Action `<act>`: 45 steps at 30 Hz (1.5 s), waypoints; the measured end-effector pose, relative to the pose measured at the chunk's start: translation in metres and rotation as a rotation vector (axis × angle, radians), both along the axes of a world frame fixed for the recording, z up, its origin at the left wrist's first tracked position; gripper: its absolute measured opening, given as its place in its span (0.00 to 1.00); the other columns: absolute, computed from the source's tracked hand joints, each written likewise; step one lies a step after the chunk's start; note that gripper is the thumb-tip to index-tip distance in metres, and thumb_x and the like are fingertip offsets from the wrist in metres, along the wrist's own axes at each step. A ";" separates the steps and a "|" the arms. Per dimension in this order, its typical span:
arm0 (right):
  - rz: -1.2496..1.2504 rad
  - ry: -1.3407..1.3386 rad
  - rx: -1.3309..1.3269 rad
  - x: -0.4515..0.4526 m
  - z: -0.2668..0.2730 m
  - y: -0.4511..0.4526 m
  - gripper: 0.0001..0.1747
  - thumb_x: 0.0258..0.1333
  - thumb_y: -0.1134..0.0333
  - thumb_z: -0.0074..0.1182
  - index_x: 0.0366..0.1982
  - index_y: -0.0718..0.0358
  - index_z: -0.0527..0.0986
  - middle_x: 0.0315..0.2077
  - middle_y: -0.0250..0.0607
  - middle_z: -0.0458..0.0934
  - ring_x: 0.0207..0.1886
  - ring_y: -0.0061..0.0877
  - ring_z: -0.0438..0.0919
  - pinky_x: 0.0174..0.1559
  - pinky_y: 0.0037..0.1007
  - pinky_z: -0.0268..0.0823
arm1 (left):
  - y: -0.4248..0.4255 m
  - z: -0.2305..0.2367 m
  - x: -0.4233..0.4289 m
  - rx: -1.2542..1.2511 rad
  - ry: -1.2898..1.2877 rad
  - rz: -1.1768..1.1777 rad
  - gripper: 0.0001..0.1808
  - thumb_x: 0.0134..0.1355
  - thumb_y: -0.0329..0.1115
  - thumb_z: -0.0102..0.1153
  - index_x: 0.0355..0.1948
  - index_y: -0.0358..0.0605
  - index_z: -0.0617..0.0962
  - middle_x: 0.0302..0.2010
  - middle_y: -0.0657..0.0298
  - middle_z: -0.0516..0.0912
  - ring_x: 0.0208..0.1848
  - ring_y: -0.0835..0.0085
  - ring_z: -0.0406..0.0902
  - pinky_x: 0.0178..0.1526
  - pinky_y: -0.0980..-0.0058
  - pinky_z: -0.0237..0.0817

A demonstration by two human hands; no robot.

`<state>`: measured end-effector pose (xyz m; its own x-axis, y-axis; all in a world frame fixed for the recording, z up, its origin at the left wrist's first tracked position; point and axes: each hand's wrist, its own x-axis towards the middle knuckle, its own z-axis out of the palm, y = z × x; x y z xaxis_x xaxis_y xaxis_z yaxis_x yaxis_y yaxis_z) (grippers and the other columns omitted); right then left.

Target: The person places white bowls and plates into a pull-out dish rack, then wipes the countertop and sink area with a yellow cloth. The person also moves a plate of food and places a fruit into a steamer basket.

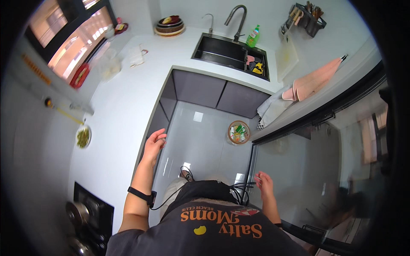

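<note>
Out in front of me, my left hand (155,145) hovers near the edge of the white countertop (121,105), fingers apart and slightly curled, with nothing in it. My right hand (265,184) hangs at my side close to the glass sliding door (298,179); its fingers are loosely bent and it appears to hold nothing. Black cables (238,192) run at my waist near that hand. Ahead is a black double sink (221,51) with a grey faucet (240,19); cloths or gloves (256,65) lie in its right part. A green dish soap bottle (253,36) stands behind it.
A waste basket (238,132) stands on the tiled floor. On the counter are stacked bowls (169,25), a white cloth (137,56), a plate of green vegetables (83,137) and a stove with a pot (77,213). A cutting board (287,59) and towels (307,83) are at right.
</note>
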<state>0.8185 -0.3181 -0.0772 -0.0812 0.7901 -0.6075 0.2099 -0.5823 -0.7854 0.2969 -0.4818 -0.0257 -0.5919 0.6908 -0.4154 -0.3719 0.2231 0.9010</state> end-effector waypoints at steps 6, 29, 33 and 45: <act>0.074 0.138 0.059 -0.094 -0.007 0.131 0.21 0.71 0.57 0.57 0.59 0.58 0.76 0.51 0.35 0.84 0.49 0.21 0.82 0.49 0.27 0.74 | 0.158 0.031 -0.052 -0.010 -0.003 -0.152 0.20 0.72 0.28 0.54 0.64 0.47 0.78 0.47 0.71 0.85 0.35 0.87 0.73 0.42 0.84 0.67; 0.371 -0.920 0.313 -0.346 -0.153 0.776 0.44 0.51 0.59 0.73 0.68 0.61 0.67 0.57 0.55 0.78 0.61 0.49 0.78 0.63 0.43 0.73 | 0.376 0.010 -0.144 -0.479 -0.102 0.301 0.20 0.73 0.39 0.56 0.64 0.52 0.78 0.53 0.67 0.82 0.42 0.83 0.77 0.53 0.77 0.68; 0.075 -0.529 0.409 -0.324 -0.111 0.786 0.24 0.54 0.66 0.66 0.51 0.68 0.76 0.47 0.43 0.81 0.46 0.34 0.81 0.49 0.38 0.74 | 0.400 0.009 -0.157 -0.453 -0.103 0.295 0.20 0.73 0.39 0.56 0.64 0.51 0.78 0.53 0.67 0.82 0.42 0.83 0.77 0.52 0.78 0.69; -0.139 0.627 0.151 -0.317 0.050 0.765 0.04 0.64 0.67 0.52 0.38 0.58 0.75 0.34 0.31 0.78 0.38 0.25 0.75 0.52 0.38 0.70 | 0.531 0.008 -0.177 -0.182 0.137 -0.206 0.22 0.70 0.32 0.60 0.65 0.49 0.78 0.52 0.65 0.83 0.51 0.78 0.79 0.57 0.76 0.70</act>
<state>0.5010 0.4464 -0.0269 -0.2749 0.8916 -0.3598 -0.3834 -0.4448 -0.8094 0.1200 0.0491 -0.0179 -0.5060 0.7237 -0.4694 -0.1798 0.4437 0.8780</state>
